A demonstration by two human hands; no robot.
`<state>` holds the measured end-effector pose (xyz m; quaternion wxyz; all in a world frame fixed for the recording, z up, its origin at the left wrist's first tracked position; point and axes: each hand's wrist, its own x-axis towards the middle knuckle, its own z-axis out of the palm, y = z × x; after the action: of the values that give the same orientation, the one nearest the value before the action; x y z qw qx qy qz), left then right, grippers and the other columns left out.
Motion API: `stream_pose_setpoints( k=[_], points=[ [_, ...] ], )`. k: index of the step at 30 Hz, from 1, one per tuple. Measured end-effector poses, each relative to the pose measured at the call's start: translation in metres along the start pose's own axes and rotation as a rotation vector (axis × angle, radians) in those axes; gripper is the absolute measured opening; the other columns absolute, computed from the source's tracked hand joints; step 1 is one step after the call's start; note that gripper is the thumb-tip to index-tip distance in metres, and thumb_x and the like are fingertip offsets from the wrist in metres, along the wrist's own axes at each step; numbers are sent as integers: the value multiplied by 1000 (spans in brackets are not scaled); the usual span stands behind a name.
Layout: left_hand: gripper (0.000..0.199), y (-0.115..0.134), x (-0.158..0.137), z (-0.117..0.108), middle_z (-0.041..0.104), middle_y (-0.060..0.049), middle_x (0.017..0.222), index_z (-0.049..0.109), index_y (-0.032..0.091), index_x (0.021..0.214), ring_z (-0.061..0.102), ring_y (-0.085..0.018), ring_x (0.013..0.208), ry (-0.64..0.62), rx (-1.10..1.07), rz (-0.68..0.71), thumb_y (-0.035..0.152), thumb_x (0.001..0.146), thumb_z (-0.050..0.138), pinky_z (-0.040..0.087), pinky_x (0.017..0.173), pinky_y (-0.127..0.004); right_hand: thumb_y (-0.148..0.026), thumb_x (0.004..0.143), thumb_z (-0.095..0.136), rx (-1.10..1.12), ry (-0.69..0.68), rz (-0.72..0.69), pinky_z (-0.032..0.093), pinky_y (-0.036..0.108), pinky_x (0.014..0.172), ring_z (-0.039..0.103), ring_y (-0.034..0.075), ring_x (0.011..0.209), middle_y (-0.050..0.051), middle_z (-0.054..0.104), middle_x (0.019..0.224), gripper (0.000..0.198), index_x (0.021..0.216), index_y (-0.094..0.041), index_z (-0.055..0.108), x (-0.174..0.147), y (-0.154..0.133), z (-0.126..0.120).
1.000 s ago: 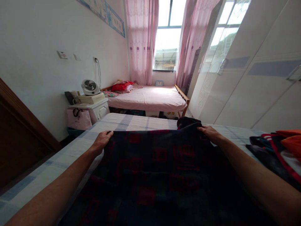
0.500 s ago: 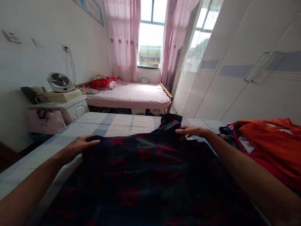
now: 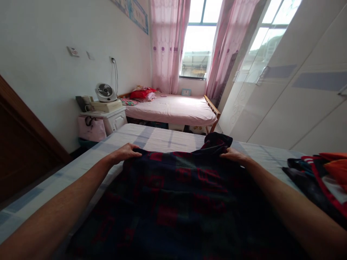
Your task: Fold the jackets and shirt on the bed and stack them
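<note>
A dark garment (image 3: 173, 202) with red and dark green square patterns is spread across the near bed, reaching down to the bottom of the view. My left hand (image 3: 127, 151) pinches its far left corner between thumb and fingers. At the far right corner, my right hand (image 3: 233, 155) grips the garment's edge. Just beyond that hand a bunched dark part of the cloth (image 3: 218, 141) rises off the sheet. Which kind of garment it is, I cannot tell.
The near bed has a blue-and-white checked sheet (image 3: 157, 139). Folded clothes (image 3: 325, 177) lie at its right. Behind stands a pink-covered bed (image 3: 173, 108). A fan (image 3: 105, 92) sits on a white cabinet (image 3: 115, 121) at left. White wardrobes (image 3: 273, 104) line the right side.
The view has swung left, so the room sits further right. My right hand has closed on the garment's edge, which is pulled straighter between both hands.
</note>
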<state>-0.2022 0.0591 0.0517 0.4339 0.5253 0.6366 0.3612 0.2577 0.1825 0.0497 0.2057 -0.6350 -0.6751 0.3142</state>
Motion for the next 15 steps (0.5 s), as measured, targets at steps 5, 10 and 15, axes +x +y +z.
stream_pose_setpoints(
  k=[5,10,15],
  points=[
    [33,8,-11,-9,71,-2,72,71,17,80,65,-19,71,122,-2,136,40,57,76,52,68,-28,-30,80,52,261,146,-23,54,30,60,65,21,68,8,69,77,24,98,-19,63,-31,-18,-18],
    [17,2,-63,-22,66,-1,83,68,19,74,61,-19,84,198,157,375,32,63,70,48,82,-29,-26,59,76,610,167,-31,56,29,66,66,21,68,1,72,76,29,87,-25,67,-109,7,-45],
    [14,-30,-112,-7,63,-3,93,65,20,73,59,-19,92,168,592,551,17,71,52,45,87,-30,-28,48,79,433,-182,125,57,37,65,67,29,71,1,73,76,26,72,-24,71,-178,42,-24]
  ],
)
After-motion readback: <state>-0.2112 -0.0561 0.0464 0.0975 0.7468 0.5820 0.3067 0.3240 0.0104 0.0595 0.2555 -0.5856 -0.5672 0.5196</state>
